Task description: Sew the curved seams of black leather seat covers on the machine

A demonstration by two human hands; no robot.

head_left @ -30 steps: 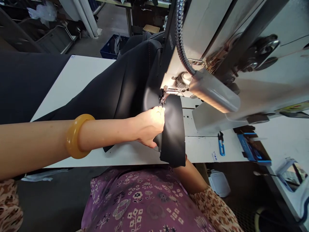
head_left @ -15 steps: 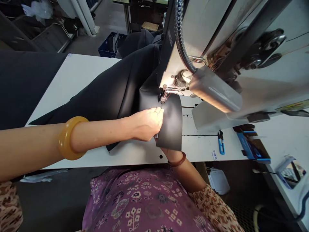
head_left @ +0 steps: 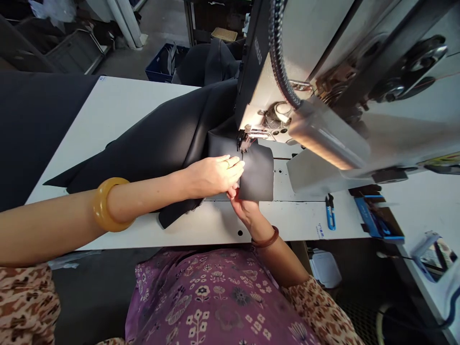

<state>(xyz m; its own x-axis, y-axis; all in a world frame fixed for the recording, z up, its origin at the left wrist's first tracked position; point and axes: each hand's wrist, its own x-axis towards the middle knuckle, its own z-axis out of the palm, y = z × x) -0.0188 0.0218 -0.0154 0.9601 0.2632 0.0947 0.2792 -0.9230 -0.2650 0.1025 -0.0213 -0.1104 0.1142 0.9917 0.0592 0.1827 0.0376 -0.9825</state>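
In the left of the frame, a yellow bangle [head_left: 108, 205] sat on the person's left arm, which reached across the white counter [head_left: 108, 110]. A big black cloth [head_left: 161, 139] lay on the counter from the middle left up to the sewing machine [head_left: 323, 72]. The left hand [head_left: 213, 175] lay flat on the cloth, its fingers stretched out and pressing down, not gripping. Just past the fingertips, the cloth's small end went under the needle foot [head_left: 243, 142]. Below it, the right hand [head_left: 244, 211] came up from the counter's near edge and pinched the near edge of the cloth, with most of its fingers hidden under it. The cloth looked soft, bendy and smooth, so it might slip. It seemed best held flat and by its near edge, away from the needle. Blue snips [head_left: 329, 215] lay on the counter to the right.
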